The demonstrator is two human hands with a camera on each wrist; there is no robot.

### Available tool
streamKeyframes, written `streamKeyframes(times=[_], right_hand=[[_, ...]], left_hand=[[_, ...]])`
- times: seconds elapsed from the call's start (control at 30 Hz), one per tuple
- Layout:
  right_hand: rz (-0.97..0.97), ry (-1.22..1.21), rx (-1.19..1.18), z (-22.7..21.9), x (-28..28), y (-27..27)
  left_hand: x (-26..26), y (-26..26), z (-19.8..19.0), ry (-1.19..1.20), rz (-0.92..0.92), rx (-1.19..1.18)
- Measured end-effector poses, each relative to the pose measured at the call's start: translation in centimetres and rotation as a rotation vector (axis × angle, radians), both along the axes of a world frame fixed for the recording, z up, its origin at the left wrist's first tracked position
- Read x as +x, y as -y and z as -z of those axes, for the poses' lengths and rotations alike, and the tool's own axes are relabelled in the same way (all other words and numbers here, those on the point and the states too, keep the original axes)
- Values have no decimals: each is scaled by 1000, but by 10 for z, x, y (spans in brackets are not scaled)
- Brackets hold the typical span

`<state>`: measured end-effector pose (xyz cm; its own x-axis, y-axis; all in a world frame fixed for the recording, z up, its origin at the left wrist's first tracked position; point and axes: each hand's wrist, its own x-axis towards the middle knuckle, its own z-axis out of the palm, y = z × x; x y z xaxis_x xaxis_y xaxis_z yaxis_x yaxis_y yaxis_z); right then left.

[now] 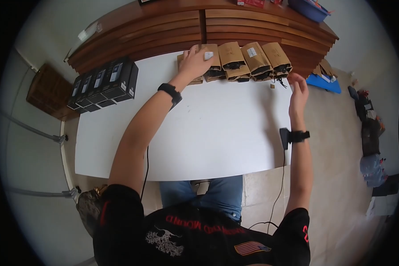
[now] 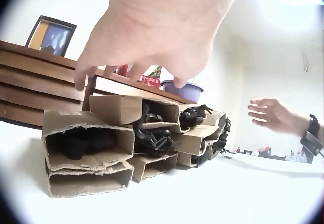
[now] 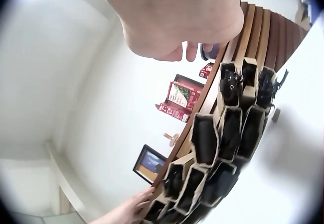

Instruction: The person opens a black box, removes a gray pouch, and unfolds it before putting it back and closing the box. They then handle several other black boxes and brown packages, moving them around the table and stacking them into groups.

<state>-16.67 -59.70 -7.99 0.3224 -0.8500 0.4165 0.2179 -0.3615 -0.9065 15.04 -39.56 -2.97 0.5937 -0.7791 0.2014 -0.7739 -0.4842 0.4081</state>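
Observation:
Several brown cardboard sleeves (image 1: pixel 232 54) with black items inside stand stacked in a row at the table's far edge. In the left wrist view the open ends of the sleeves (image 2: pixel 88 176) show, the lowest at the left hollow. My left hand (image 1: pixel 196 64) is over the row's left end, fingers spread and bent slightly down; whether they touch cardboard I cannot tell. Beyond the row's right end my right hand (image 1: pixel 299 95) is raised, fingers loosely extended, holding nothing. The right wrist view shows that hand (image 3: pixel 185 21) above the sleeves (image 3: pixel 205 140), with black straps poking out of some.
Black boxes (image 1: pixel 104 84) are stacked at the left of the white table (image 1: pixel 199 133). Behind it stands a wooden cabinet (image 1: pixel 164 29) with a purple basin (image 1: pixel 309 10) on top. A small brown piece (image 1: pixel 272 86) lies near the right sleeves. Cables hang from both wrist cameras.

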Motion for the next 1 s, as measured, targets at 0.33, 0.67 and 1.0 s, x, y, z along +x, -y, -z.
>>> streamKeyframes(times=[0.33,0.67,1.0], right_hand=[[194,-697,-280,-13,62,108],[62,-621,-52,-3,57,111],[2,-226,274,23,36,127]], left_hand=[[-23,2,2,194,335,122],[-30,23,22,308,234,113],[-26,13,5,457,170,-10]])
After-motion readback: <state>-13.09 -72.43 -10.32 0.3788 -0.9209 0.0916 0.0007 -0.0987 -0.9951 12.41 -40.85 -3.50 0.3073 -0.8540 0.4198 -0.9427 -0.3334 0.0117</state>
